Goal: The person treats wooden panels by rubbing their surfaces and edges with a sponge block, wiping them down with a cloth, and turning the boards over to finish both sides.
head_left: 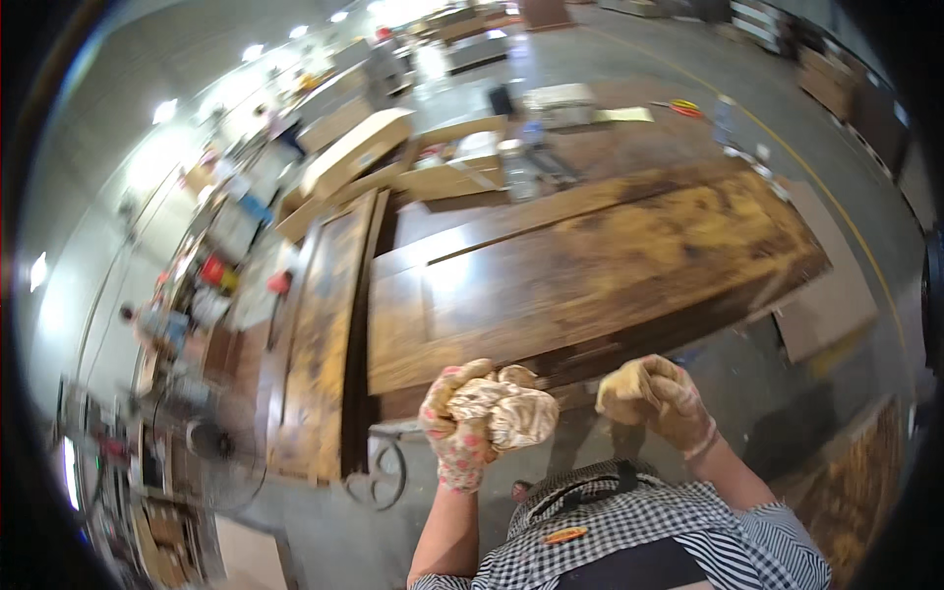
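Both of my hands wear cream work gloves, the left one patterned with pink spots. Closed around a crumpled, pale, stained rag (pixel 513 413), my left hand (pixel 456 444) is in front of the near edge of a large brown wooden panel (pixel 610 261). The rag bulges out to the right of its fingers. To the right, my right hand (pixel 669 403) is raised with its fingers curled inward. Whatever lies inside those fingers, if anything, is hidden. The panel has a glossy, mottled finish with a recessed section. A second, narrower wooden panel (pixel 320 354) lies at its left.
Beyond the panel are an opened cardboard box (pixel 447 177), a clear plastic jar (pixel 518 172) and a yellow roll of tape (pixel 685 108). A metal handwheel (pixel 377 475) is below the left panel. A fan (pixel 209 440) stands at left. Cardboard (pixel 826 275) lies at right.
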